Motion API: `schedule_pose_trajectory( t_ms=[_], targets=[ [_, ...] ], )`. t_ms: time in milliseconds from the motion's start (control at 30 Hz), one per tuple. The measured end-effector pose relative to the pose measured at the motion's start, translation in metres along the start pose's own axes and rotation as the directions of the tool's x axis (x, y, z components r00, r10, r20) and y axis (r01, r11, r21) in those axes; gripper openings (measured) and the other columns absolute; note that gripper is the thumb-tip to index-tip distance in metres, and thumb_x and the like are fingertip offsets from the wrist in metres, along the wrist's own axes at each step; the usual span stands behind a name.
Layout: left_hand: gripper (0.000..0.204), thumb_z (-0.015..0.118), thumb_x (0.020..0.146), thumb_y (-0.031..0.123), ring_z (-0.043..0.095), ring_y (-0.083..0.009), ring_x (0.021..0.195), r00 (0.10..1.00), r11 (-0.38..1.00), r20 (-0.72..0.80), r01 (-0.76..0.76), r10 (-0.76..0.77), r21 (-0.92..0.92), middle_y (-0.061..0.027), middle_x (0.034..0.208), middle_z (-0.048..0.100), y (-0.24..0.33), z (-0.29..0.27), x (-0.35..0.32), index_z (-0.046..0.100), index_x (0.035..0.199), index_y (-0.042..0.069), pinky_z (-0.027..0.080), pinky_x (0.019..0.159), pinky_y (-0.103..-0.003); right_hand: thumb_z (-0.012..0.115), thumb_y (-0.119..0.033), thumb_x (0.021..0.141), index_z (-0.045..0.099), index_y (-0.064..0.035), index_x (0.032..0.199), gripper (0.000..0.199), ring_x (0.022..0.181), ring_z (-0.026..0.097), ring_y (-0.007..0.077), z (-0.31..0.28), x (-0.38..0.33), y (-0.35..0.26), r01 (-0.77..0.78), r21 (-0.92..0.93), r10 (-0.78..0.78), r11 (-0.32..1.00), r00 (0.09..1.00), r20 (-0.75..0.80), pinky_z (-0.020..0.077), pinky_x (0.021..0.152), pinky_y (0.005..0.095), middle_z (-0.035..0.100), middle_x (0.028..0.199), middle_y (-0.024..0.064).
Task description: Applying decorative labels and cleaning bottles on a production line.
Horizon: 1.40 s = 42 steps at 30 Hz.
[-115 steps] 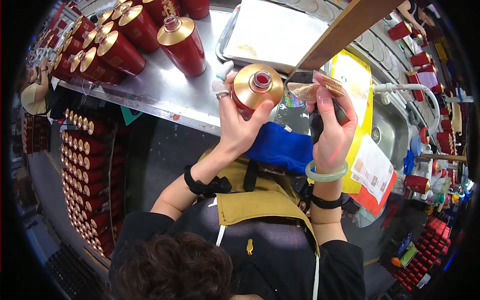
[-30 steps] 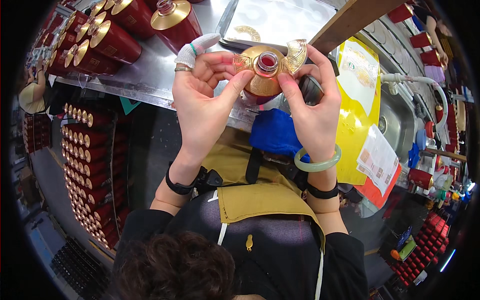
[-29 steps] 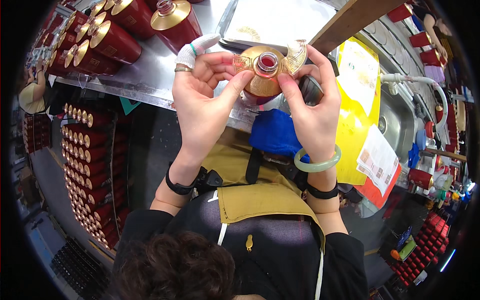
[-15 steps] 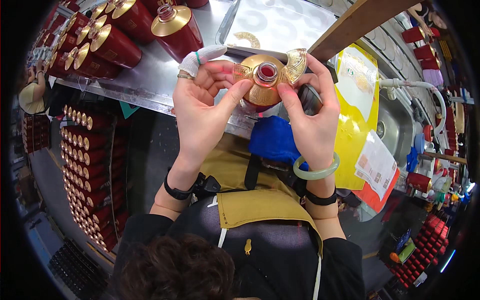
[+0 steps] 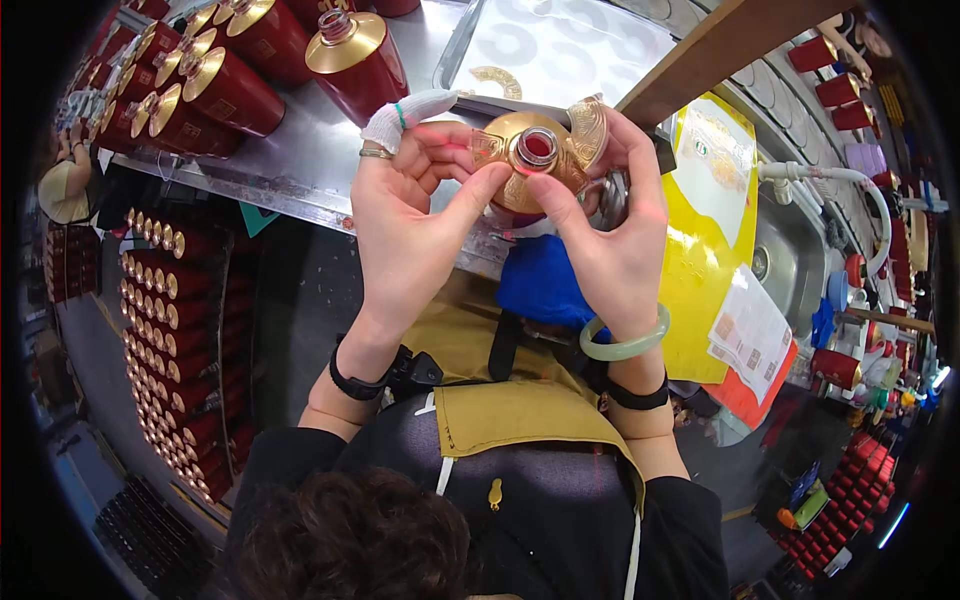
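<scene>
A dark red bottle with a gold shoulder [image 5: 522, 124] and an uncapped glass neck stands upright between my hands. A curved gold label [image 5: 586, 140] with a raised pattern bends around the front of that shoulder; its right end sticks up off the surface. My left hand [image 5: 403, 240] pinches around the label's left end, thumb pressed on the front of the shoulder. A white finger cover sits on its index finger. My right hand [image 5: 628, 225] has its fingers behind the label's right end and its thumb on the label just below the neck.
Beyond the bottle, a shallow tray [image 5: 446, 62] holds another curved gold label [image 5: 497, 78]. Several red bottles [image 5: 235, 102] stand at the far left. A wooden bar [image 5: 715, 50] slants across the right, near a yellow sheet [image 5: 690, 300] and a sink [image 5: 800, 265]. Blue cloth [image 5: 545, 280] lies below my hands.
My right thumb has slid left along the label to the front of the neck. The label's right end has tilted and dipped slightly, with my right fingers following it. My left hand has barely moved.
</scene>
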State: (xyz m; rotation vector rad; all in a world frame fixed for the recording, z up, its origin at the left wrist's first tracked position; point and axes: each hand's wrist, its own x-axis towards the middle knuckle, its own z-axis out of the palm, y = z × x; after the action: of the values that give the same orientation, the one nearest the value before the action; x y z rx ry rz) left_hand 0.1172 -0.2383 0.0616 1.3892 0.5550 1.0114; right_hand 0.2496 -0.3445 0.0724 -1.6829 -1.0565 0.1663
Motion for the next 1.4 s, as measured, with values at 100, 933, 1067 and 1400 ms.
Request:
schedule_pose_trajectory(
  t_ms=[100,933,1067,1400],
  targets=[
    [0.047,0.077,0.082,-0.004,0.062,-0.0109,0.1,0.999,0.996,0.011,-0.045,0.044,0.075,-0.0073,0.107,0.066,-0.001,-0.002,0.003,0.051,0.122,0.0,0.048,0.087,-0.026,0.083,-0.009,0.078,0.053,0.0016,0.131,0.062,0.11,0.06,0.0213,0.003,0.001,0.003,-0.017,0.122,0.017,0.992,1.0,0.004,0.0474,0.096,0.0335,0.062,0.119,0.0127],
    [0.027,0.05,0.103,0.006,0.058,-0.017,0.117,0.988,0.994,0.115,-0.1,0.106,-0.052,-0.0114,0.127,0.062,-0.027,0.001,0.005,0.057,0.129,0.001,0.046,0.104,-0.033,0.081,-0.009,0.083,0.041,0.0016,0.143,0.073,0.126,0.053,0.0228,0.002,0.003,0.003,-0.151,0.289,0.102,0.945,0.979,0.178,0.0427,0.107,0.0352,0.055,0.134,0.0137],
    [0.03,0.05,0.103,0.007,0.056,-0.0194,0.124,0.965,0.876,0.182,0.251,-0.191,-0.412,-0.0149,0.133,0.06,-0.027,0.003,0.009,0.056,0.132,0.002,0.043,0.109,-0.036,0.081,-0.009,0.082,0.041,0.0019,0.143,0.074,0.126,0.053,0.023,0.002,0.004,0.003,-0.156,0.273,0.109,0.949,0.978,0.177,0.0421,0.108,0.0354,0.056,0.133,0.0139],
    [0.034,0.062,0.1,0.02,0.06,-0.0166,0.11,0.986,0.9,0.099,0.161,-0.132,-0.404,-0.009,0.124,0.061,-0.028,0.006,0.006,0.057,0.127,0.0,0.05,0.095,-0.033,0.079,-0.007,0.084,0.04,0.0024,0.143,0.071,0.126,0.053,0.0231,0.002,0.006,0.001,-0.158,0.281,0.105,0.947,0.975,0.195,0.0423,0.108,0.0356,0.056,0.132,0.0144]
  ],
)
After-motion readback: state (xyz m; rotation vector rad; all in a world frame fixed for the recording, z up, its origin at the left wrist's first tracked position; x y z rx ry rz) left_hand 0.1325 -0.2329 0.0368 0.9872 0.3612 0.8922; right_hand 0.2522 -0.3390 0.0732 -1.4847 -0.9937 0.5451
